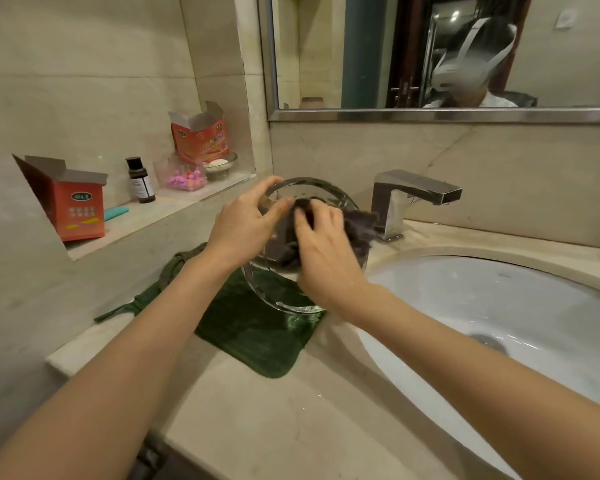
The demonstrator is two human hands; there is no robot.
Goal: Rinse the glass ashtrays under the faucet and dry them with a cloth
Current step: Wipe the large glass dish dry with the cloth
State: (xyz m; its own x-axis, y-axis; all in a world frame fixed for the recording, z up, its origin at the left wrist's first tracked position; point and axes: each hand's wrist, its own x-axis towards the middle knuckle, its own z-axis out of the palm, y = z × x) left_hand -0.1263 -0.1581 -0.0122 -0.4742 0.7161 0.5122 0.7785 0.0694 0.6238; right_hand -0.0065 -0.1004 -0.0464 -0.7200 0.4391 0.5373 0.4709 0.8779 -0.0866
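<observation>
Drying step. The left hand [246,223] grips the rim of the glass ashtray [291,299], held tilted above the green towel [257,341] on the counter; the right hand [326,251] presses a dark cloth [359,230] into its bowl. Faucet [413,199] and basin [499,306] lie rightward. Next, probably: turn the ashtray to wipe the remaining wet glass.

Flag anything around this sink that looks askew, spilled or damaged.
Nothing looks damaged or spilled. The green towel lies crooked on the counter, its far end bunched against the wall. Two orange boxes stand with flaps open on the ledge.
</observation>
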